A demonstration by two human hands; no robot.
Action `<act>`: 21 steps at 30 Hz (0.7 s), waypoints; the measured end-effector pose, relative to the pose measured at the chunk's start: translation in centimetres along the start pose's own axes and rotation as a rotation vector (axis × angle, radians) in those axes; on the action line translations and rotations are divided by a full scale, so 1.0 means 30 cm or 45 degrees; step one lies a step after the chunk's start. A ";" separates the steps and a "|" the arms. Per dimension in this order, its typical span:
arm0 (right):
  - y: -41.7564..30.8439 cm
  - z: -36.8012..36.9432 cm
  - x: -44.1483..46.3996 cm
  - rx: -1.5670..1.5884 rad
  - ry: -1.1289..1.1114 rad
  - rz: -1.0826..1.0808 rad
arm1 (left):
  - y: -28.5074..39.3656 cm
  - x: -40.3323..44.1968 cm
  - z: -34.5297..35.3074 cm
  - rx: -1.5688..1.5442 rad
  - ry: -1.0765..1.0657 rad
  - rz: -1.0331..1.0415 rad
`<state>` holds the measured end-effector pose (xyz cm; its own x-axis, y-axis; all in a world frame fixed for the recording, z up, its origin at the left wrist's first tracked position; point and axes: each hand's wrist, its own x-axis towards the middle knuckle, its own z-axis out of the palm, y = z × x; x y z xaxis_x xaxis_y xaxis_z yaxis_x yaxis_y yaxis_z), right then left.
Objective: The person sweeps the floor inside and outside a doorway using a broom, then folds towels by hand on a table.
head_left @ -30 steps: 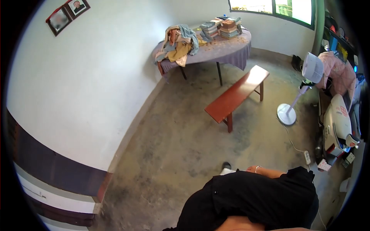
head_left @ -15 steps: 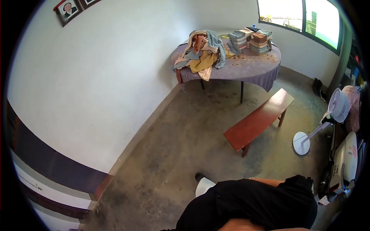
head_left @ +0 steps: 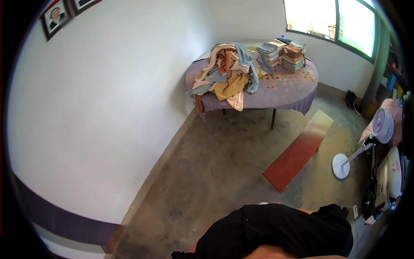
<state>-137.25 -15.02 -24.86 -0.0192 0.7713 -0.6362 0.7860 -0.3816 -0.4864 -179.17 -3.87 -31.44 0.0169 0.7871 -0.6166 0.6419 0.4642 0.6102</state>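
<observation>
Neither of my hands shows; the black shirt (head_left: 271, 228) on my body fills the bottom of the view and hides them. Ahead stands a round table (head_left: 284, 93) under a purple cloth. A loose heap of grey, cream, rust and mustard cloths (head_left: 233, 84) lies on its left part, some hanging over the edge. Folded cloths in stacks (head_left: 293, 58) stand at the back right of the table. Small brown spots or bits are scattered on the tabletop.
A red wooden bench (head_left: 295, 155) stands between me and the table. To the right are a white standing fan (head_left: 382, 125), a power strip (head_left: 355, 211), a white scooter-like object (head_left: 390, 177) and dark shoes (head_left: 351, 99). Framed portraits (head_left: 55, 18) hang on the left wall.
The view has shifted and the table now appears larger and nearer. The bench and fan sit lower and farther right in view. The bit of forearm and hand seen earlier is now mostly hidden.
</observation>
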 end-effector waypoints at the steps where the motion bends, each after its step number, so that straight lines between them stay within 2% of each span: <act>1: -0.037 -0.025 0.027 0.004 0.023 0.009 | 0.046 0.045 -0.032 0.024 -0.023 0.031; 5: -0.016 -0.050 0.172 0.234 0.118 0.032 | 0.239 0.225 -0.125 0.118 -0.124 0.147; 7: -0.015 -0.083 0.201 0.347 0.105 0.128 | 0.321 0.301 -0.134 0.159 -0.172 0.195; 9: 0.025 -0.105 0.250 0.525 0.166 -0.166 | 0.396 0.366 -0.126 0.205 -0.215 0.226; 10: 0.019 -0.139 0.277 0.554 0.138 -0.140 | 0.426 0.398 -0.119 0.230 -0.228 0.236; 15: -0.008 -0.359 0.454 0.613 0.009 -0.158 | 0.575 0.510 -0.093 0.386 -0.251 0.294; 17: 0.037 -0.403 0.562 0.424 0.107 -0.314 | 0.624 0.540 -0.070 0.445 -0.254 0.311; 18: 0.058 -0.415 0.600 0.388 0.075 -0.304 | 0.645 0.559 -0.059 0.473 -0.253 0.322; 21: 0.068 -0.511 0.579 0.413 -0.002 -0.272 | 0.725 0.589 -0.048 0.546 -0.241 0.350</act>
<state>-126.51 5.42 -27.73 -0.1628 0.8500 -0.5009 0.5280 -0.3539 -0.7720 -166.02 20.71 -28.35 0.3406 0.7511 -0.5655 0.8489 0.0128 0.5283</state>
